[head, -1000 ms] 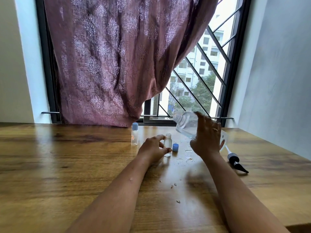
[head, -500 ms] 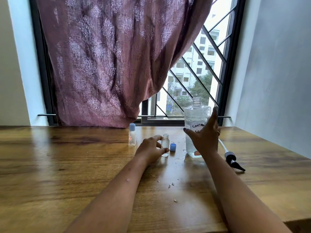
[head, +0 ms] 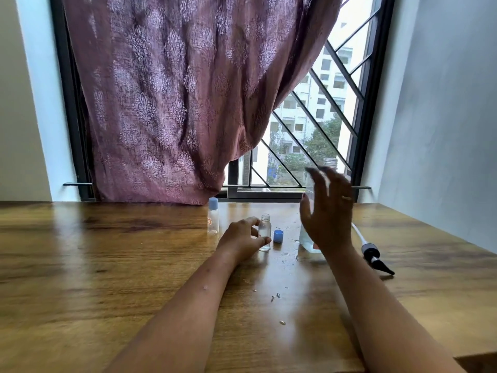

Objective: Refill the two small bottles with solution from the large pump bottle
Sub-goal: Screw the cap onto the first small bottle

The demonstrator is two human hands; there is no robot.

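We find the task at the stage following a pour into the second small bottle. The open small bottle [head: 264,232] stands upright at centre frame on the wooden table [head: 107,265], uncapped, with clear liquid visible in its lower part; the level cannot be read with confidence. The left hand [head: 242,238] lies on the table immediately left of it, thumb and forefinger curved around the bottle's sides, steadying it; whether both digits actually press the glass we cannot tell.

The blue cap [head: 278,236] sits loose on the table just right of that bottle. The capped small bottle [head: 213,218] stands apart, up and left of the left hand, closed.

The right hand [head: 326,208] is raised at centre right, fingers spread and empty, blurred. The large bottle [head: 308,238] stands upright directly behind it, mostly hidden by the palm; the hand appears not to be gripping it. The pump head [head: 372,255], with its tube, lies on the table at right, well clear of the bottle.

Droplets mark the surface between cap and large bottle.

In our judgement the next move is capping: the right hand must reach left for the blue cap, seat it squarely on the threaded neck and turn it while the left hand holds the bottle firm.
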